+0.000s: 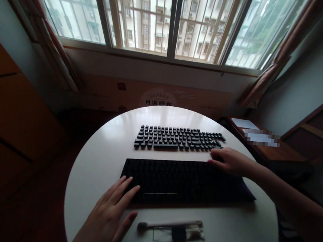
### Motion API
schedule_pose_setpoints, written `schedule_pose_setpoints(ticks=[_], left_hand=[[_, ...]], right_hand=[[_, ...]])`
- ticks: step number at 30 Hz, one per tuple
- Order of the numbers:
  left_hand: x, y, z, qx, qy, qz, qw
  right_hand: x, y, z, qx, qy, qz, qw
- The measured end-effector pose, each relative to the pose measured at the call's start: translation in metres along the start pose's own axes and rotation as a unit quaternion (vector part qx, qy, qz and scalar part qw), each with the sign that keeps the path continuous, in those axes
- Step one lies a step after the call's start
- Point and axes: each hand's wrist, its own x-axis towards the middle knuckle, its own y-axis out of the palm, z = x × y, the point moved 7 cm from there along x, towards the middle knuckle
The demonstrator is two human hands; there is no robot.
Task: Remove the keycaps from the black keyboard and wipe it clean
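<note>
A dark keyboard base (190, 186) with its keycaps off lies across the middle of the round white table. My left hand (113, 203) is open, fingers spread, with its fingertips on the base's left edge. Beyond the base, loose black keycaps (166, 145) stand in rows in keyboard layout. My right hand (227, 159) is closed at the right end of those rows, over the base's far right edge; its fingers hide most of whatever small dark thing they pinch. On the near side lie a toothbrush with dark bristles (142, 226) and a small wire tool with a dark handle (179, 234).
The white table (90, 167) has a curved edge. To the right stands a wooden chair (287, 155) with papers (245, 124) on its seat. A printed cardboard box (102, 90) leans below the barred window (158, 20). An orange-brown cabinet (14, 105) is at the left.
</note>
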Motion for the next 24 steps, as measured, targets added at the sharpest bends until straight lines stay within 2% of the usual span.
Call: schedule_pose_setpoints(ticks=[4,13,19,24], left_hand=[[0.001,-0.001,0.002,-0.002,-0.005,-0.018,1.000],[0.003,-0.006,0.000,0.025,-0.012,-0.042,0.999],[0.009,-0.006,-0.005,0.042,-0.002,0.009,0.999],[0.010,-0.009,-0.009,0.043,-0.012,0.028,0.999]], right_hand=[[-0.008,-0.007,0.011,0.089,-0.043,0.042,0.994],[0.006,0.014,0.001,0.050,-0.078,0.041,0.995],[0.016,0.015,0.000,0.020,-0.074,0.030,0.997],[0.027,0.026,0.025,-0.008,-0.078,0.008,0.997]])
